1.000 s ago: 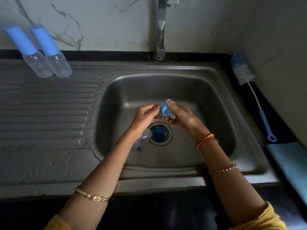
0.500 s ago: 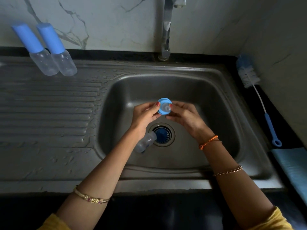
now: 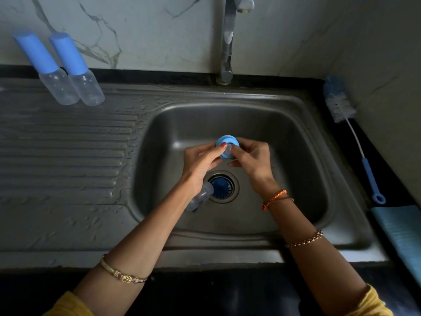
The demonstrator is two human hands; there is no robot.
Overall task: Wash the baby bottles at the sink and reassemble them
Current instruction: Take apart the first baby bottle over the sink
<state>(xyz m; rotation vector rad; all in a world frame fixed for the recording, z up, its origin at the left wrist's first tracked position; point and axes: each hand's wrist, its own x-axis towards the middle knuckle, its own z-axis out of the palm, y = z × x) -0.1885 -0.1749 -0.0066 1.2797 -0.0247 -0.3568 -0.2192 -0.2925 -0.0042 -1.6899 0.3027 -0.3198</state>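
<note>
Right now you pinch the round blue plastic collar ring [image 3: 224, 142] with its clear silicone teat [image 3: 229, 149] between both hands, over the middle of the stainless steel sink basin [image 3: 296, 160]. Your left hand [image 3: 200, 163] grips the ring's left edge with thumb and fingertips; your right hand [image 3: 252, 159] has thumb and forefinger curled round the teat at the ring's right side. Ring lies roughly flat, opening facing up toward you. The clear plastic bottle body [image 3: 200, 198] lies on the basin floor below your left wrist, neck toward the blue drain strainer [image 3: 220, 185], long axis running lower-left to upper-right. Left hand is nearer it, so that hand should go down for it, probably.

Versus a second ago: ring was tipped on edge, in the right hand only; now both hands hold it level. Bottle body unchanged.

Two capped clear bottles with blue lids [image 3: 68, 71] stand on the ridged drainboard [image 3: 57, 156] far left. Blue-handled bottle brush [image 3: 355, 142] lies on the right counter.
</note>
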